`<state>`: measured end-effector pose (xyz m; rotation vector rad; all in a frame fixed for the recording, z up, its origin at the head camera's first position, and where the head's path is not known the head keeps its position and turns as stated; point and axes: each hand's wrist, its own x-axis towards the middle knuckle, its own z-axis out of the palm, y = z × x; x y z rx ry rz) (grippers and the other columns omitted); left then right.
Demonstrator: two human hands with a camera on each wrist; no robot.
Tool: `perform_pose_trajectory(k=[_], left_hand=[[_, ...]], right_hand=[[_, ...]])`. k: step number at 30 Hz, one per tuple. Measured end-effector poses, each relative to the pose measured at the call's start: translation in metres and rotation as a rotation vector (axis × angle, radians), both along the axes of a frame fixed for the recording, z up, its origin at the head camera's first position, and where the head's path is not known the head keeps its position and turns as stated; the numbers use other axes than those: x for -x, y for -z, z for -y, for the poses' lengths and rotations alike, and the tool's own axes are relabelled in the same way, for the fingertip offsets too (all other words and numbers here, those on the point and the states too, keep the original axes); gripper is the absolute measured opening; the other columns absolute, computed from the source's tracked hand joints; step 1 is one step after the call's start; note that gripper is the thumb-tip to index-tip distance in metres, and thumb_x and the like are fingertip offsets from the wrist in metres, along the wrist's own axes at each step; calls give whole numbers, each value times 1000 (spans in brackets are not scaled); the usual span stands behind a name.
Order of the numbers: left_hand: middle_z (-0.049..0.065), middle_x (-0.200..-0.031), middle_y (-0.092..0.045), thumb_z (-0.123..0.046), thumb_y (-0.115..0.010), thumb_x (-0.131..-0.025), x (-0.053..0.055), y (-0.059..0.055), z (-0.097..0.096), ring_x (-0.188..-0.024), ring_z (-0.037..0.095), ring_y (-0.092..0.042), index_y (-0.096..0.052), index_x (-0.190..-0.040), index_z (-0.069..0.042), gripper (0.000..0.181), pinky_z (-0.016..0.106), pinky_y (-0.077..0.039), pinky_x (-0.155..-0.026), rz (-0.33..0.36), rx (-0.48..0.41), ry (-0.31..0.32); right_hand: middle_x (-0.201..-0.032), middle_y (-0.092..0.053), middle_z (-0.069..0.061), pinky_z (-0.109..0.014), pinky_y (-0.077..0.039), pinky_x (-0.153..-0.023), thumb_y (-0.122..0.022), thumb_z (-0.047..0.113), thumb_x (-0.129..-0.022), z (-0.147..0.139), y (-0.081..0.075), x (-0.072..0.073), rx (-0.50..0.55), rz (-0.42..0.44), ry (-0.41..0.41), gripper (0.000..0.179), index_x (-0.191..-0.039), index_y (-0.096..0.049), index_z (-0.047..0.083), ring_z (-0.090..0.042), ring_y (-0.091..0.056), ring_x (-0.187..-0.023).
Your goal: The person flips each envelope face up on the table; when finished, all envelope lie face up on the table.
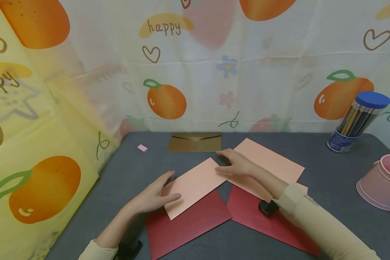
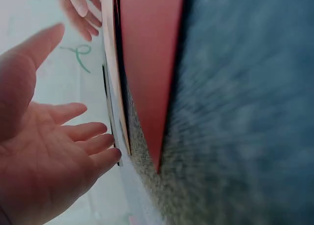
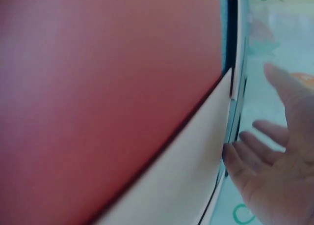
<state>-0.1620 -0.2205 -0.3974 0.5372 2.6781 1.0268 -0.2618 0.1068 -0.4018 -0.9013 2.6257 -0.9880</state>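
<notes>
A flat pink paper rectangle (image 1: pixel 195 187) lies at a slant between my hands, overlapping a dark red paper rectangle (image 1: pixel 188 224). My left hand (image 1: pixel 152 195) is at its left end, thumb stretched over the near corner and the fingers along the far side. The left wrist view shows that palm with fingers extended and thumb spread away. At the right end, my right hand (image 1: pixel 235 163) has its thumb by the paper's edge and its fingers reaching past the far corner. The right wrist view shows its fingers loosely extended, gripping nothing.
More pink paper (image 1: pixel 273 159) overlaps a second red rectangle (image 1: pixel 266 220) under my right forearm. A brown envelope (image 1: pixel 195 144) lies at the back, with a small pink block (image 1: pixel 142 148) left of it. A blue-lidded pencil tub (image 1: pixel 357 122) and pink bucket (image 1: pixel 381 184) stand right.
</notes>
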Motion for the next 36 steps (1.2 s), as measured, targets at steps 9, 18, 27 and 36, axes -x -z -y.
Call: perform_pose_trajectory(k=[9, 18, 27, 36], left_hand=[[26, -158, -14, -50, -71, -85, -22, -1, 0, -145, 44, -5, -22, -153, 1, 98, 64, -15, -111, -31, 98, 129], [24, -159, -10, -57, -70, -83, -32, -3, 3, -146, 43, -5, -23, -153, 0, 102, 62, -17, -111, 12, 151, 131], [21, -160, -7, -56, -73, -81, -35, -4, 4, -147, 39, -6, -19, -154, -1, 107, 58, -19, -112, 61, 170, 115], [23, -158, -16, -55, -74, -80, -33, -3, 4, -146, 38, -15, -31, -150, 3, 100, 59, -23, -110, 4, 223, 118]], right_hand=[[-154, -30, -16, -44, -41, -103, -70, 38, -90, -11, -4, -13, -53, 34, -166, 77, -150, -35, 3, -25, -51, -125], [-156, -27, -19, -49, -28, -112, -70, 34, -91, -15, -6, -20, -115, -9, -262, 75, -150, -35, 2, -33, -24, -144], [-156, -28, -17, -49, -28, -112, -66, 33, -94, -16, -3, -22, -156, -26, -278, 70, -150, -36, 2, -32, -26, -144], [-156, -31, -14, -50, -28, -111, -65, 33, -95, -16, -2, -23, -181, -46, -277, 66, -148, -40, 4, -30, -28, -143]])
